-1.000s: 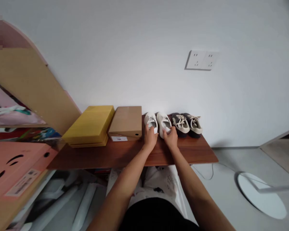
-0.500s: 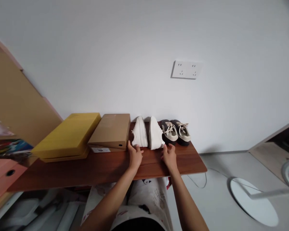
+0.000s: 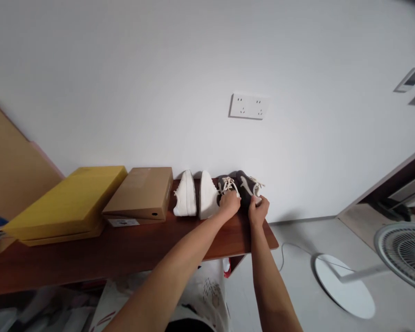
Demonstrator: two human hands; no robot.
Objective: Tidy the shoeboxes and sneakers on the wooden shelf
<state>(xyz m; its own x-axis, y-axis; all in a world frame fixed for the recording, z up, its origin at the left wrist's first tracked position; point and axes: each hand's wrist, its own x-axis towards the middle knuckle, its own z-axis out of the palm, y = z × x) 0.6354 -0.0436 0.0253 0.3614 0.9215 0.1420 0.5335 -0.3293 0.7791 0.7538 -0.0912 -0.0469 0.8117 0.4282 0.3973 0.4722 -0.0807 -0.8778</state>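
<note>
My left hand (image 3: 230,204) is closed around the heel of the left dark sneaker (image 3: 225,183), which has cream laces and is partly hidden by the hand. The other dark sneaker (image 3: 246,185) is tilted on its side, its opening turned to the right. My right hand (image 3: 258,211) grips it at the heel, thumb on the opening's edge. To their left, a white shoe (image 3: 207,196) and its white mate (image 3: 186,196) lie on their sides, with their soles facing each other.
The brown wooden shelf (image 3: 131,246) runs along the wall. On it lie a brown shoebox (image 3: 141,189) and a yellow box (image 3: 72,198). A wall socket (image 3: 249,106) is above. A fan (image 3: 408,256) and its round white base (image 3: 346,290) stand on the right.
Both hands have moved right from the white shoes to the dark sneakers and taken hold of them. The right sneaker has been tipped onto its side. The view has shifted right.
</note>
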